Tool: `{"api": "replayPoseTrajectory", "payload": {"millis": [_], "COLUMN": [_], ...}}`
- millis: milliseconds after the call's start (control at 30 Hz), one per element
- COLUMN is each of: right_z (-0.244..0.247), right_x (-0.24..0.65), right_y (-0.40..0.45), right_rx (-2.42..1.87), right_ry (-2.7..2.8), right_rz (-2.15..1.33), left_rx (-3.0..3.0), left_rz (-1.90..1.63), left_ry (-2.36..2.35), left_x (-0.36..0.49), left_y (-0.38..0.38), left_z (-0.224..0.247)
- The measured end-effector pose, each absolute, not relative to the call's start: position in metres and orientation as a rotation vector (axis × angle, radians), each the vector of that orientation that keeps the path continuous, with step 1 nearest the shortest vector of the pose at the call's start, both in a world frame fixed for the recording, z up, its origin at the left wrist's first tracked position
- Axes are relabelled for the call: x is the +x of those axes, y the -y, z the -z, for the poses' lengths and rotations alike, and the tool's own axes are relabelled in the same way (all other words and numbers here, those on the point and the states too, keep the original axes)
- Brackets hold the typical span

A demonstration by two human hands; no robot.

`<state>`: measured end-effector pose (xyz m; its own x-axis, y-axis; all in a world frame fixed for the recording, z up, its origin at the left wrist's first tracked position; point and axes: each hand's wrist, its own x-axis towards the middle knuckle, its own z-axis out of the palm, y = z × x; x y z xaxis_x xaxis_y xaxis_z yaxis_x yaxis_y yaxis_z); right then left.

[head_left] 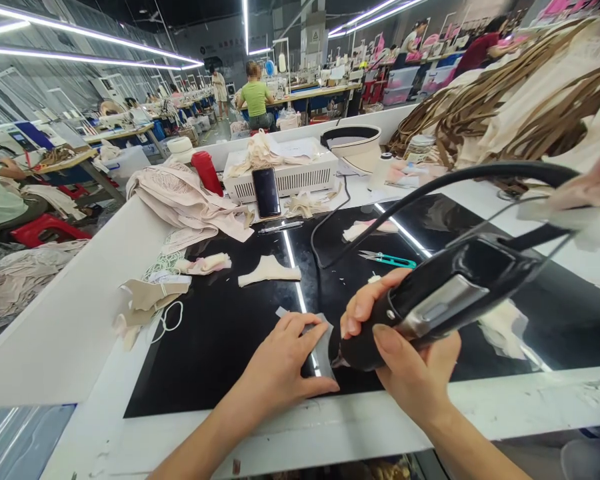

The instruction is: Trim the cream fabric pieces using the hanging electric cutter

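Note:
My left hand (285,360) lies with fingers spread on a translucent grey curved piece (324,339), pressing it to the glossy black board (205,367). My right hand (415,373) is wrapped round a black handheld power tool (430,300) with a silver side panel. Its thin metal tip (339,362) points down at the curved edge of the grey piece; whether it touches is hard to tell. A thick black cord (460,177) arches up from the tool's side. Beyond my hands lie a cream fabric cut-out (269,271) and green-handled thread snips (389,259).
A phone (267,192) leans on a white vented box (300,175), beside a red bottle (207,172). Pale fabric (180,197) is heaped at left, brown straps (460,113) at right. A blurred pinkish shape (593,187) hangs at the right edge. A person (256,99) sits farther off.

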<state>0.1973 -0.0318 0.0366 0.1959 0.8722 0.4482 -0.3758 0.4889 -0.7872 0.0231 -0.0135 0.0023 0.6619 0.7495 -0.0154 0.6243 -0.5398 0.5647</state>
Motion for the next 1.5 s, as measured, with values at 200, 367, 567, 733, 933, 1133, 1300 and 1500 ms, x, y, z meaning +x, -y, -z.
{"api": "replayPoseTrajectory", "payload": {"millis": [200,367,567,733,933,1133,1300,1500], "right_z": [-0.034,-0.035,-0.034,-0.034,-0.036,-0.039,-0.044,-0.043], "right_x": [0.196,0.194,0.200,0.219,0.239,0.244,0.233,0.212], "right_y": [0.040,0.040,0.037,0.028,0.018,0.009,0.009,0.017], "right_rx": [-0.569,-0.607,-0.639,-0.653,-0.738,-0.798,-0.744,-0.691], "right_ry": [1.053,1.067,1.065,1.075,1.063,1.040,1.012,0.995], "right_rz": [-0.972,-0.939,-0.919,-0.855,-0.748,-0.681,-0.713,-0.837], "left_rx": [2.337,2.354,2.398,2.445,2.556,2.522,2.491,2.458], "left_rz": [-0.375,-0.404,-0.419,-0.405,-0.335,-0.374,-0.353,-0.345], "left_ry": [-1.050,-1.040,-1.008,-0.998,-0.936,-0.894,-0.887,-0.904], "left_x": [0.022,0.021,0.020,0.017,0.017,0.019,0.018,0.019], "left_y": [0.015,0.014,0.017,0.018,0.018,0.022,0.023,0.021], "left_z": [0.002,0.005,0.003,0.007,0.010,0.006,0.003,0.001]}}
